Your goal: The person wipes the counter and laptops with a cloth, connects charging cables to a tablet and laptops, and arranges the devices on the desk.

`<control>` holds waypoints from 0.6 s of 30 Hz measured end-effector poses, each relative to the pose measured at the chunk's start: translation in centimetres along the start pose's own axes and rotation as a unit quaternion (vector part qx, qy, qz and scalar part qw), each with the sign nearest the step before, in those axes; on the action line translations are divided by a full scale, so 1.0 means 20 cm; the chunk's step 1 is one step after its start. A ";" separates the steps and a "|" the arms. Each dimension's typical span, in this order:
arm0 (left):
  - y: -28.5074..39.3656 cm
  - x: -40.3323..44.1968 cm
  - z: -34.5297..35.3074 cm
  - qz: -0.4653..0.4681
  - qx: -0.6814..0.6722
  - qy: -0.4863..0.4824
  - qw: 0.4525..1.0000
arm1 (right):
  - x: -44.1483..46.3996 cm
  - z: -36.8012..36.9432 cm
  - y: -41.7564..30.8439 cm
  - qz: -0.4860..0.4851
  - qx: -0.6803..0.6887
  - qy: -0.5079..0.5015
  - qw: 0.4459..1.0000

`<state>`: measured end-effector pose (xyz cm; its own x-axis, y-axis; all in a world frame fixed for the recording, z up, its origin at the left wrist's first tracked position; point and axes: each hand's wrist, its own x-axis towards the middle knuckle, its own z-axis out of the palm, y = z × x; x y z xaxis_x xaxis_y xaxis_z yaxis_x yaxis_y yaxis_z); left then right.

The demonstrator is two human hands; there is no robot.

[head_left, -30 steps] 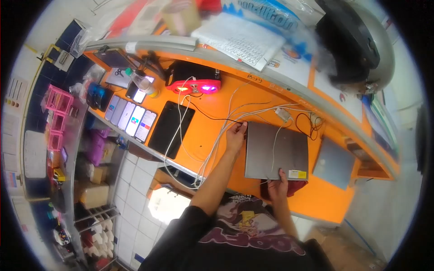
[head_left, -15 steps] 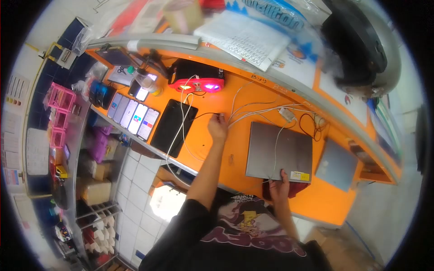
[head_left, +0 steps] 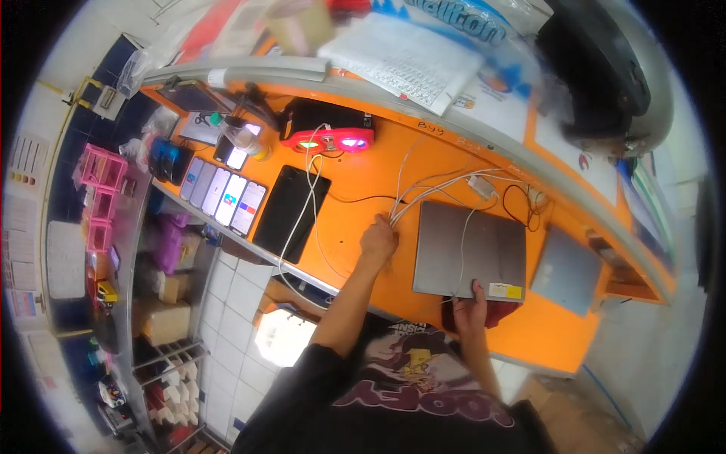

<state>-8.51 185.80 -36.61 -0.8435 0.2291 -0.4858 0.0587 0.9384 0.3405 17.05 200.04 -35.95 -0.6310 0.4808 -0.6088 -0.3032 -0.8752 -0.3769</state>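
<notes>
Cord point(head_left: 463, 246) across laptop point(head_left: 488, 251), cable point(head_left: 311, 198) over tablet point(head_left: 289, 216), phones point(head_left: 228, 200) alongside

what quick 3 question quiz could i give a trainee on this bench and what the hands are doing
1. Multiple choice: what does the left hand grip?
A) a bottle
B) white cables
C) a black tablet

2. True or false: the right hand is at the edge of the grey laptop farthest from the person.

3. Fill the gap: the sticker on that laptop is white and ____.

Key:
1. B
2. False; it is at the edge nearest the person, thumb on top.
3. yellow
</notes>
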 end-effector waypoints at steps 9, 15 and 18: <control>-0.02 0.09 -0.34 0.056 -0.020 0.215 0.975 | -0.02 0.04 -0.01 0.006 0.004 -0.006 1.000; -0.14 0.36 -0.21 0.407 0.233 0.377 0.799 | 0.03 0.05 0.01 -0.004 -0.008 0.011 1.000; -0.12 0.46 -0.28 0.469 0.358 0.349 0.728 | 0.04 0.03 0.02 -0.023 -0.011 0.015 1.000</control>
<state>-19.34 184.17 -37.43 -0.3037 0.9032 0.3034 0.8363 0.4052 -0.3693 15.95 200.03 -36.24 -0.5950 0.5230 -0.6103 -0.3156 -0.8504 -0.4210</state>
